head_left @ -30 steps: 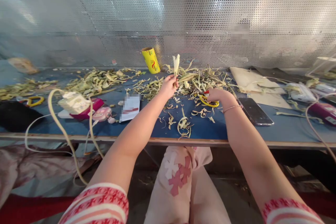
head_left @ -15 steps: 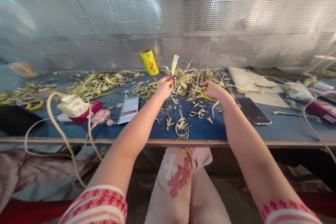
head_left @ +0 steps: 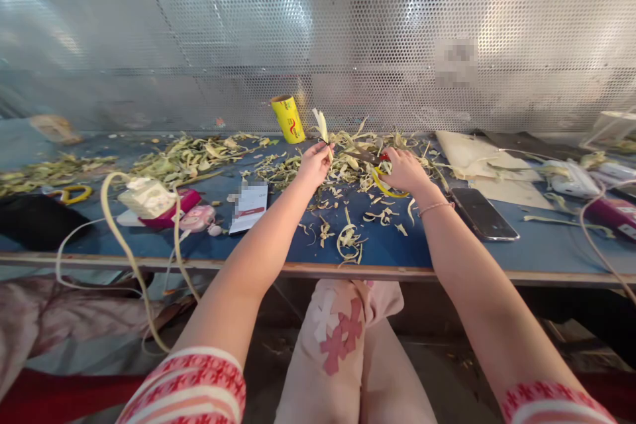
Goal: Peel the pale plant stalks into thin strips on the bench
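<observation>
Diffuse, moderate light falls on the blue tabletop (head_left: 392,253); the space beneath lies in deep shadow. Glare streaks the perforated metal panel (head_left: 322,33), bluish-white at left and centre, warmer at right. Fine detail on the scissors (head_left: 380,185) is soft. Wide-angle distortion stretches the striped sleeves (head_left: 191,385) toward the lower corners; a mosaic patch (head_left: 456,63) blots the panel.

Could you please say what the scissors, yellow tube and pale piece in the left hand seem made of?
Scissors: probably metal blades, dark and dull, with smooth, plastic-looking handles, judging by their bright yellow and red. Yellow tube: likely cardboard, given its brown inside, with a smooth printed wrap. Pale piece: seemingly dry plant leaf, matte, its strips papery.
</observation>
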`<state>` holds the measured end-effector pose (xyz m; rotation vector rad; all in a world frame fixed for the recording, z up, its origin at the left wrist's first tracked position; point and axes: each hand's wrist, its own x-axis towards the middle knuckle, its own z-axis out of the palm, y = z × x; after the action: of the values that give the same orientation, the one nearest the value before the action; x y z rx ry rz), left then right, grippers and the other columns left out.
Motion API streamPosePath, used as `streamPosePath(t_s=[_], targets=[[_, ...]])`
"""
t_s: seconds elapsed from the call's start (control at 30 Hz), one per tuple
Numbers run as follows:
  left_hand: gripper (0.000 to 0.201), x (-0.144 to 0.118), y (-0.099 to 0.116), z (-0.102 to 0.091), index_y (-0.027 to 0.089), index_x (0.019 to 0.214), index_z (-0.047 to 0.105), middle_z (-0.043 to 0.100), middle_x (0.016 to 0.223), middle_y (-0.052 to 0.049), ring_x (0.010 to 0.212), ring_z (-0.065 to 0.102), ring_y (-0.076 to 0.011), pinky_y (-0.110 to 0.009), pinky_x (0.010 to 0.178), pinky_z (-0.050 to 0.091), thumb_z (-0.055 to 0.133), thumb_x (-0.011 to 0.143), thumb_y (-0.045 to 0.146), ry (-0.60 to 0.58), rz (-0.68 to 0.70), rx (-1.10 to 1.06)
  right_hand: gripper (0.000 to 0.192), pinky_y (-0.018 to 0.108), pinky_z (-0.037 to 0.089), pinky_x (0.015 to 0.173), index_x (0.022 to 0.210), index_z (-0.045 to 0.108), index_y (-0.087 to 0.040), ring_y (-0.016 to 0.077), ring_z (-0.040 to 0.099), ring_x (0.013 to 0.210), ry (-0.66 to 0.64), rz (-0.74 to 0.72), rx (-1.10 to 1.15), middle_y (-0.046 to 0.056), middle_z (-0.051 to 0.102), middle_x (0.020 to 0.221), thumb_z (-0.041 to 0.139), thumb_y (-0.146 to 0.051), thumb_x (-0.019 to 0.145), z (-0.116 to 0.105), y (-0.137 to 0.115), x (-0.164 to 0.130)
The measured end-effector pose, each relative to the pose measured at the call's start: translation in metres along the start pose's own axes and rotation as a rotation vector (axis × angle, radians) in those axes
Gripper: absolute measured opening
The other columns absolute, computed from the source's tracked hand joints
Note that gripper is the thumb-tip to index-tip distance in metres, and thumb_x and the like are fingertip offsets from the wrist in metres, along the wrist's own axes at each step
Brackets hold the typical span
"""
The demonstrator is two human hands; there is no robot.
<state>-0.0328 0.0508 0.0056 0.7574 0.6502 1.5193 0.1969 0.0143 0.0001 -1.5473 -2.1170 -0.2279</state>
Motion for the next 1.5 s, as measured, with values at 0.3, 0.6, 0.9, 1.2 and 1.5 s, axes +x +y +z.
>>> streamPosePath(t_s=[0.3,0.6,0.9,1.2,1.5], targets=[[0.028,0.002,-0.01,0.001,0.015,0.08,0.056,0.062,0.064,0.003,0.062,0.062,-0.0056,-0.015,0.058,0.045,0.053,0.063,-0.008,-0.038,0.05,0.047,0.059,0.049,0.04,0.102,0.126,0.049,-0.015,0.0326,0.051,0.116,0.073,-0.165,-0.008,0.015,0.059,0.119,0.061,-0.041,0.075,0.005,-0.012,-0.002],[0.023,-0.005,-0.018,0.004,0.014,0.076,0.057,0.063,0.067,0.003,0.061,0.061,-0.0058,-0.021,0.071,0.05,0.056,0.065,-0.006,-0.129,0.018,0.086,0.058,0.051,0.041,0.1,0.126,0.049,-0.016,0.0329,0.052,0.115,0.103,-0.181,-0.008,0.015,0.059,0.119,0.06,-0.04,0.075,0.01,-0.012,0.0],[0.026,-0.012,-0.017,0.01,0.015,0.075,0.054,0.062,0.064,0.004,0.062,0.062,-0.0071,-0.027,0.079,0.053,0.057,0.061,-0.007,-0.121,0.026,0.171,0.054,0.048,0.042,0.099,0.124,0.051,-0.017,0.0318,0.054,0.111,0.088,-0.188,-0.035,0.014,0.061,0.113,0.062,-0.038,0.075,0.006,-0.013,0.001],[0.031,-0.014,-0.019,0.01,0.016,0.083,0.055,0.062,0.069,0.004,0.067,0.063,-0.0094,-0.031,0.085,0.052,0.063,0.059,-0.003,-0.115,0.087,0.19,0.045,0.044,0.047,0.089,0.118,0.054,-0.019,0.0307,0.058,0.106,0.102,-0.166,-0.054,0.013,0.065,0.11,0.061,-0.036,0.077,-0.003,-0.017,0.0],[0.031,-0.009,-0.019,0.009,0.016,0.08,0.056,0.061,0.067,0.004,0.072,0.064,-0.01,-0.027,0.082,0.052,0.064,0.058,-0.003,-0.026,0.18,0.211,0.044,0.042,0.047,0.09,0.119,0.053,-0.02,0.0289,0.059,0.106,0.073,-0.177,-0.055,0.012,0.065,0.113,0.062,-0.033,0.077,-0.002,-0.014,0.001]])
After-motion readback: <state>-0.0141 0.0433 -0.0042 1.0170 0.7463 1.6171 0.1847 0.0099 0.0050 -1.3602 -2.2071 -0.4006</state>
